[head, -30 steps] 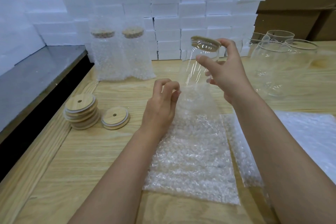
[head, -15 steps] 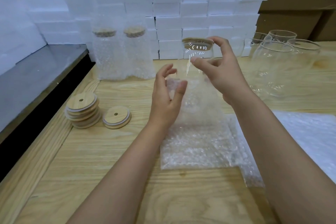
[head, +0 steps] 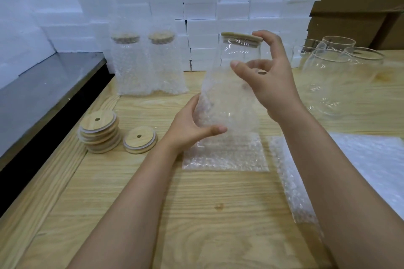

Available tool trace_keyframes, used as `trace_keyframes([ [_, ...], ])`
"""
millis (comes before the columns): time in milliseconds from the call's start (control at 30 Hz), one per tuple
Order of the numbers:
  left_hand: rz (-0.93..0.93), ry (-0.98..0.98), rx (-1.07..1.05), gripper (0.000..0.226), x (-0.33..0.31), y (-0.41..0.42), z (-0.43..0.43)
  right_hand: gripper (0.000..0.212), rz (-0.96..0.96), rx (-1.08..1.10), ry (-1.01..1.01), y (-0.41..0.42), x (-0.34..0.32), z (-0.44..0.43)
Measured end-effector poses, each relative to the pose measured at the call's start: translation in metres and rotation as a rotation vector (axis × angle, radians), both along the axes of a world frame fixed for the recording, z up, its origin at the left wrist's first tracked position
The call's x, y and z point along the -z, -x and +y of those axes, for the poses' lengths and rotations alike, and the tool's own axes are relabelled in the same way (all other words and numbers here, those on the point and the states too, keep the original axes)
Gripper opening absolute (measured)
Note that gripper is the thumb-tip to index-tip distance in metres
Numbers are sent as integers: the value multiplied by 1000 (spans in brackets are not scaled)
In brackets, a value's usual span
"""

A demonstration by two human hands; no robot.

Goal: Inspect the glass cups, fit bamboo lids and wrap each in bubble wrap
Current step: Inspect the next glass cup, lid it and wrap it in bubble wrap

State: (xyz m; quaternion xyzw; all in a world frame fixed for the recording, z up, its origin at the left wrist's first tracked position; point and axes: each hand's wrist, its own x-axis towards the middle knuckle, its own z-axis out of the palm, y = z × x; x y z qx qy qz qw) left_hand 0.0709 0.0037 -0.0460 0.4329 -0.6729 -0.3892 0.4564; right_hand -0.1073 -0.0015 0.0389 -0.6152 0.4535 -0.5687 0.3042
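Observation:
A glass cup (head: 239,54) with a bamboo lid (head: 241,36) is held up over the wooden table (head: 196,214). My right hand (head: 267,76) grips its upper part, fingertips at the lid's edge. A bubble wrap sheet (head: 225,153) covers the cup's lower half and trails down onto the table. My left hand (head: 192,125) holds the wrap against the cup's base, thumb across the front. Two wrapped, lidded cups (head: 146,65) stand at the back left. Several bare glass cups (head: 336,72) stand at the right.
A stack of bamboo lids (head: 99,133) and a single lid (head: 140,138) lie at the left. More bubble wrap sheets (head: 371,170) lie at the right. White foam blocks (head: 218,6) line the back; cardboard boxes (head: 358,11) stand at the back right. A grey ledge (head: 39,94) borders the left.
The cup has been drawn up and nearer, pulling the wrap sheet's tail off the table's near part. My left hand opened from a pinch and now cups the wrapped base.

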Motion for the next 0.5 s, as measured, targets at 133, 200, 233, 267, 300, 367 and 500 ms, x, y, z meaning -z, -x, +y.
trace_keyframes([
  [133, 129, 15, -19, 66, -3, 11, -2, 58, 65, -19, 36, -6, 2, 1],
  [200, 169, 55, -47, 50, -9, 14, -2, 58, 99, -31, 37, -7, 2, 2],
  [233, 185, 74, -63, 44, -13, 15, -2, 58, 113, -38, 35, -8, 3, 2],
  [267, 212, 94, -79, 41, -17, 16, -2, 59, 127, -46, 33, -9, 3, 3],
  [300, 252, 109, -90, 42, -19, 17, -2, 59, 137, -54, 33, -11, 3, 4],
  [367, 321, 119, -113, 49, -22, 20, -2, 57, 124, -69, 40, -15, 4, 5],
  [500, 324, 81, -78, 72, -25, 19, -2, 54, 117, -29, 59, -17, 3, 7],
])
